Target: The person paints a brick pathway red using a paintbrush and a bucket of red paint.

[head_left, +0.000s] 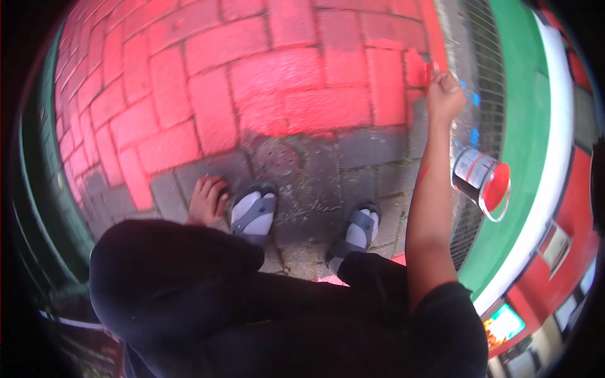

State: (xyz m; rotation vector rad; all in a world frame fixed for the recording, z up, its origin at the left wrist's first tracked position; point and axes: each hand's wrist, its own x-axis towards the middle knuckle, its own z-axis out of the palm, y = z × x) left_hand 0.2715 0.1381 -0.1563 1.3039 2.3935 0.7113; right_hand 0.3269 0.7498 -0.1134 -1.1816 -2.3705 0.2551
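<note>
My right hand is closed in a fist around a paintbrush, of which only a small red part shows. It is at the right edge of the red-painted brick paving, beside the kerb. Near my right forearm, a paint can with a wire handle holds red paint. My left hand hangs low beside my left sandal, its fingers loosely bent and apart, with nothing visible in it. Red smears mark my right forearm.
Unpainted grey bricks lie around my feet, with a round cover set among them. A drain grating and a green strip run along the right. Dark green metalwork borders the left.
</note>
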